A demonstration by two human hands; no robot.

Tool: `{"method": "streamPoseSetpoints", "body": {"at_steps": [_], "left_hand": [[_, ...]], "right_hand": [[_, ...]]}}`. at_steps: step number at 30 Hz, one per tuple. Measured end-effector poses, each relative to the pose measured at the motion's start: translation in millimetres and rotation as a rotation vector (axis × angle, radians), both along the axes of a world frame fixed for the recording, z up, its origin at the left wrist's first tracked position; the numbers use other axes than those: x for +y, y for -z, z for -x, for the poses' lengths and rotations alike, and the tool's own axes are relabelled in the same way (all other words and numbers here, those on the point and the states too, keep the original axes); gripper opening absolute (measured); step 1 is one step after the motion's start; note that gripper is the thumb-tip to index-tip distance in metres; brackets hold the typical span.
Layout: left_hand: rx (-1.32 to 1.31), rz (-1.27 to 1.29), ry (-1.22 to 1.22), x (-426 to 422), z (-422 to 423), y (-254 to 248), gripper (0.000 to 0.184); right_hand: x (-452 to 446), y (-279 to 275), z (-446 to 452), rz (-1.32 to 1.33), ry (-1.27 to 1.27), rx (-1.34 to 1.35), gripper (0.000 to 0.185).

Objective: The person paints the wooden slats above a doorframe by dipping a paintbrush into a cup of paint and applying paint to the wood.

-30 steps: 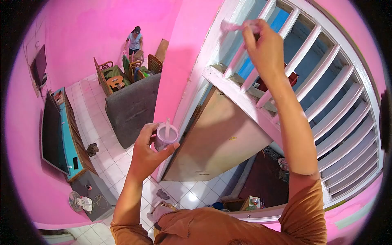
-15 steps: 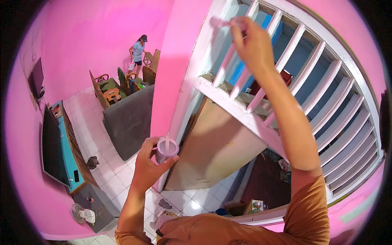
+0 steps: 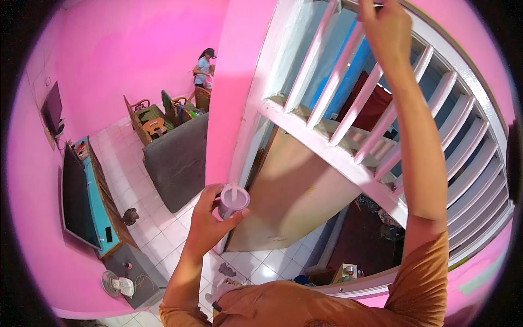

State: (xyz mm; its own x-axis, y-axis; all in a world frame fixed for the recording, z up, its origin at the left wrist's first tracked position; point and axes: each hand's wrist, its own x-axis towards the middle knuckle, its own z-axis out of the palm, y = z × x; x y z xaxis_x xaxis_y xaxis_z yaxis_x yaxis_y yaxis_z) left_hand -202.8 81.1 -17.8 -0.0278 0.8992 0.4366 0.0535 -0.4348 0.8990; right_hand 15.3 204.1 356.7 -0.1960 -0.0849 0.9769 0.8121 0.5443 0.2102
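My left hand [image 3: 211, 220] is wrapped round a small clear plastic cup [image 3: 234, 203], tilted so its mouth faces me. A pale stick [image 3: 234, 192] stands in the cup, and the contents look greyish pink. Up at the top edge of the view, my right hand [image 3: 388, 30] is closed in front of the white slatted vent frame [image 3: 321, 129]. The paintbrush it held half a second ago is mostly cut off or hidden by the fingers. Behind this hand run the white slats [image 3: 348, 117], some with a pinkish tint.
Below the frame hangs a brown door [image 3: 289, 191], ajar. A pink wall edge [image 3: 222, 98] stands left of it. Down on the tiled floor [image 3: 158, 229] are a grey sofa back [image 3: 177, 163], wooden chairs, a television [image 3: 79, 199] and a fan [image 3: 111, 283]. Across the room stands another person [image 3: 202, 68].
My right hand has moved right and up, away from the frame's left corner. My left hand stays on the cup as the view shifts slightly. The distant person has moved right.
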Motion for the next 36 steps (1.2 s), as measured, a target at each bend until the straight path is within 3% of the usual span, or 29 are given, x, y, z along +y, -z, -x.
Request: {"method": "streamPoseSetpoints", "body": {"at_steps": [5, 7, 12, 17, 24, 26, 31, 36], "left_hand": [[-0.073, -0.035, 0.051, -2.6, -12.9, -1.0, 0.058], [-0.05, -0.025, 0.071, -1.7, -16.8, -0.3, 0.058], [0.016, -0.016, 0.144, 1.0, -37.4, -1.5, 0.058], [0.039, -0.068, 0.243, -2.0, -63.9, 6.5, 0.061], [0.069, -0.042, 0.402, -12.6, -107.2, 5.9, 0.066], [0.048, -0.061, 0.412, -20.8, -119.4, 2.7, 0.065], [0.027, -0.082, 0.502, -31.1, -138.2, 6.9, 0.068], [0.128, -0.178, 0.424, -37.9, -149.9, 13.4, 0.067]], "right_hand": [[-38.9, 2.5, -18.4, 0.102, -0.047, 0.094, 0.023], [-58.2, 5.0, -27.6, 0.0, -0.007, 0.033, 0.023], [-110.0, 0.0, -72.0, 0.099, -0.044, 0.104, 0.022], [-169.1, -5.1, -155.7, 0.074, 0.108, 0.045, 0.029], [-243.7, 20.9, -213.4, 0.057, 0.224, 0.247, 0.029], [-258.8, 26.6, -226.8, 0.039, 0.383, 0.364, 0.03], [-289.5, 44.9, -256.4, -0.012, 0.287, 0.398, 0.032], [-307.4, 90.4, -246.4, 0.046, 0.054, 0.538, 0.031]]}}
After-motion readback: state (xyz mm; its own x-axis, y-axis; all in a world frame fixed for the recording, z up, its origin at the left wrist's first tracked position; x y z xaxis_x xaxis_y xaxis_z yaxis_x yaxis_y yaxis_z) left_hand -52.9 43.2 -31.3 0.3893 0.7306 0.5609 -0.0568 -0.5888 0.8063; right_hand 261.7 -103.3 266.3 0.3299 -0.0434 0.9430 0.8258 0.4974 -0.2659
